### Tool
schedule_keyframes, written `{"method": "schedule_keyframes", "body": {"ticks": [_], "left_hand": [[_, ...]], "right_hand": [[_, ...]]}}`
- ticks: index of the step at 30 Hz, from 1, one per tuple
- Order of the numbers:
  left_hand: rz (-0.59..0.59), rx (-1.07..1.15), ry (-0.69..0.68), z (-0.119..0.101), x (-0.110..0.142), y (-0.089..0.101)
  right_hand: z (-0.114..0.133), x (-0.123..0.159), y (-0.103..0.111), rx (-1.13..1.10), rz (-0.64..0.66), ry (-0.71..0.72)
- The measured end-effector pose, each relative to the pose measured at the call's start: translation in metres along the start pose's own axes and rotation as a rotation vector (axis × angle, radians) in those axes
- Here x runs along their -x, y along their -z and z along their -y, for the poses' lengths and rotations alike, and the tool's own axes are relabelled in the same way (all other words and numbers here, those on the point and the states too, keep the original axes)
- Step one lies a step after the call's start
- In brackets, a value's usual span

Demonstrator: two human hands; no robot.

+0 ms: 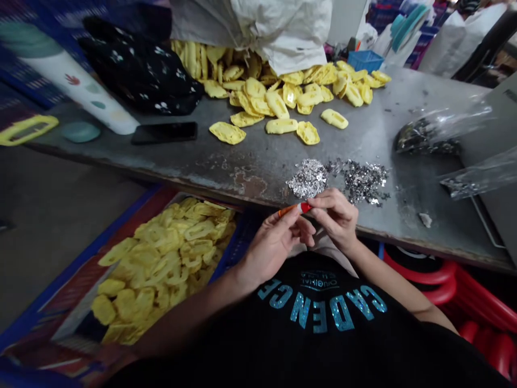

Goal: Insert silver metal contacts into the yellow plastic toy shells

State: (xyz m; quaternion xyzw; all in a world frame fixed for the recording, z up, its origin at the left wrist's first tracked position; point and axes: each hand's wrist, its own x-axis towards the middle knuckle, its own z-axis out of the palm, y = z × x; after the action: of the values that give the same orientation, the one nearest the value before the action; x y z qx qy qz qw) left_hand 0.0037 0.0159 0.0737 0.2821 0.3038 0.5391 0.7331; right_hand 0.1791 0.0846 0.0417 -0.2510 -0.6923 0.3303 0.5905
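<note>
At the table's near edge, my left hand [270, 242] grips a slim orange tube with a white band and a red end [291, 209], perhaps a pen or a glue tube. My right hand [335, 215] pinches the red end between thumb and fingertips. Just beyond my fingers lies a pile of small shiny silver pieces [309, 178]. Beside it, to the right, is a darker pile of small metallic pieces [365, 180]. Several yellow oval moulded parts [281, 126] are scattered farther back, in front of a large heap.
A crate of yellow parts [161, 253] stands below the table on the left. On the table [194, 167] are a phone [165, 133], a white bottle [76, 81], a black patterned bag [141, 70] and plastic bags of metallic pieces [428, 137]. A red stool [456, 291] is at right.
</note>
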Motion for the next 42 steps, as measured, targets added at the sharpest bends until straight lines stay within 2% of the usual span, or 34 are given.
{"method": "schedule_keyframes", "body": {"ticks": [5, 8, 10, 11, 13, 15, 16, 18, 19, 21, 23, 26, 30, 32, 35, 36, 39, 42], "left_hand": [[0.034, -0.139, -0.111, 0.001, -0.015, 0.013], [0.050, -0.310, -0.162, 0.001, -0.021, 0.029], [-0.007, -0.406, -0.227, 0.000, -0.027, 0.041], [-0.053, -0.440, -0.261, -0.001, -0.031, 0.047], [-0.135, -0.483, -0.309, -0.007, -0.042, 0.057], [-0.179, -0.501, -0.325, -0.016, -0.054, 0.064], [-0.202, -0.490, -0.338, -0.022, -0.059, 0.067], [-0.265, -0.424, -0.364, -0.034, -0.069, 0.073], [-0.307, -0.373, -0.365, -0.039, -0.073, 0.077], [-0.384, -0.279, -0.339, -0.047, -0.076, 0.084], [-0.431, -0.221, -0.299, -0.050, -0.076, 0.092], [-0.448, -0.170, -0.254, -0.050, -0.074, 0.103], [-0.395, -0.150, -0.188, -0.046, -0.073, 0.104], [-0.364, -0.191, -0.185, -0.042, -0.076, 0.097], [-0.324, -0.263, -0.190, -0.037, -0.088, 0.080], [-0.315, -0.274, -0.191, -0.036, -0.093, 0.073], [-0.264, -0.273, -0.185, -0.036, -0.104, 0.054], [-0.165, -0.251, -0.098, -0.033, -0.099, 0.039]], "right_hand": [[-0.001, -0.009, 0.002, -0.066, 0.100, -0.095], [0.001, -0.008, -0.003, -0.165, 0.062, -0.212], [0.000, -0.013, -0.003, -0.189, 0.042, -0.270], [-0.003, -0.020, -0.001, -0.183, 0.080, -0.280], [-0.013, -0.049, 0.008, -0.139, 0.287, -0.289], [-0.032, -0.095, 0.020, 0.010, 0.603, -0.326], [-0.046, -0.121, 0.025, 0.177, 0.660, -0.349], [-0.080, -0.171, 0.029, 0.810, 0.629, -0.403], [-0.098, -0.191, 0.027, 0.951, 0.605, -0.433], [-0.132, -0.218, 0.018, 1.088, 0.595, -0.490], [-0.158, -0.228, 0.009, 1.142, 0.596, -0.537], [-0.170, -0.230, 0.011, 1.160, 0.565, -0.575], [-0.143, -0.222, 0.052, 1.090, 0.439, -0.583], [-0.121, -0.210, 0.076, 0.839, 0.410, -0.585], [-0.092, -0.185, 0.097, 0.283, 0.399, -0.598], [-0.084, -0.177, 0.099, 0.155, 0.392, -0.610], [-0.054, -0.150, 0.093, -0.029, 0.410, -0.679], [-0.018, -0.111, 0.079, -0.195, 0.598, -0.742]]}}
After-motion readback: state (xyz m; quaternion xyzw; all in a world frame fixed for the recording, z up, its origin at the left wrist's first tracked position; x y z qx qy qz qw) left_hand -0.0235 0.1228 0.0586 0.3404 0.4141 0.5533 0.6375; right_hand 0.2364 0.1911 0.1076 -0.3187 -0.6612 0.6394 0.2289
